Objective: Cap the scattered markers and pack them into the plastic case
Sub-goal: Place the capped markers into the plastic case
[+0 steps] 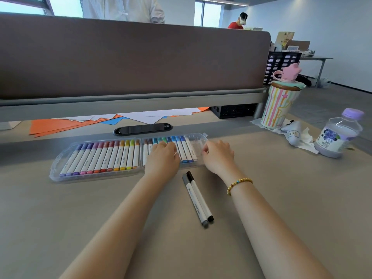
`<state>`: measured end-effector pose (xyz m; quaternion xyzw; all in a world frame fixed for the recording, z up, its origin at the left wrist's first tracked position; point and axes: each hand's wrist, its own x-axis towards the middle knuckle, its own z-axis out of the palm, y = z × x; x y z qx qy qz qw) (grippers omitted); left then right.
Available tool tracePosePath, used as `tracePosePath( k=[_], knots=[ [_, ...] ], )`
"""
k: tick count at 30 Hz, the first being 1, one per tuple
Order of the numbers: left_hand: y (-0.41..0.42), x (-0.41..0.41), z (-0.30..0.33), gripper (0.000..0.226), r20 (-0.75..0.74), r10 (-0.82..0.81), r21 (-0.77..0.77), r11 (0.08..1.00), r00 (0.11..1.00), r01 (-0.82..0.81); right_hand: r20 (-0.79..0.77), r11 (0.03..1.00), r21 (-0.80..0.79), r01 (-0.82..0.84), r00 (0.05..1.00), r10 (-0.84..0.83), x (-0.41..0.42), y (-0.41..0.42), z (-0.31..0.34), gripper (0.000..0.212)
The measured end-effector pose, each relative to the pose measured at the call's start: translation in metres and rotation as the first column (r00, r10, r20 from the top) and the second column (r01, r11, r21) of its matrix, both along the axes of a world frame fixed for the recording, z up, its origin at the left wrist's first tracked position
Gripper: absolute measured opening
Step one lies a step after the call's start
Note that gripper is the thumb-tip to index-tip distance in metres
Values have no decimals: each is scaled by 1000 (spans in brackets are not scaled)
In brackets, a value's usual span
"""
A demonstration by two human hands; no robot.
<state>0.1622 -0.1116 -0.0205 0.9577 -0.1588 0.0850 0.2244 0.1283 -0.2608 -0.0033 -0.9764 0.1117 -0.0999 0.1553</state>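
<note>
Markers in the right-hand half of the plastic case are pressed down by the left hand, whose fingers are laid fairly flat over the row and grasp nothing. At the case's right end, over its unfilled slots, the right hand is seen with fingers curled at the rim; whether anything is pinched there cannot be told. The case lies opened flat, its left half filled with purple-to-yellow markers. Just in front of the case, between the two forearms, a grey marker and a black marker are left side by side on the desk, both capped. These are judged light, stiff and smooth, so rolling is likely if they are nudged; each is best taken at mid-barrel between thumb and fingertips. The thin clear case is likely to flex and slide, so bracing is advised. Right of the case, a striped cup and a bottle are stood well apart from it.
</note>
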Motion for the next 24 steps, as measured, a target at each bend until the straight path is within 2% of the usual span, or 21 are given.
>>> tracePosePath(
  k=[2, 5, 8, 11, 16, 18, 24],
  knots=[
    [4, -23, 4, 26, -48, 21, 64, 998, 999, -18, -138, 998, 40, -48, 989, 53, -13, 3, 5, 19],
    [3, -45, 8, 35, -217, -14, 159, 986, 976, 50, -304, 987, 135, -82, 945, 121, -26, 8, 9, 19],
    [0, -57, 10, 46, -307, -33, 156, 984, 951, 85, -390, 982, 152, -110, 906, 161, -37, 11, 12, 29],
    [-2, -64, 10, 47, -374, -68, 154, 979, 925, 135, -442, 980, 136, -148, 876, 194, -43, 12, 18, 31],
    [-5, -67, 8, 36, -361, -45, 205, 971, 931, 126, -501, 975, 122, -185, 836, 222, -50, 18, 25, 24],
    [-5, -67, 9, 40, -338, -20, 233, 967, 941, 104, -526, 976, 116, -184, 822, 218, -52, 20, 23, 28],
    [-5, -56, 12, 29, -316, 5, 382, 916, 949, 122, -517, 980, 47, -192, 835, 188, -52, 24, 20, 42]
  ],
)
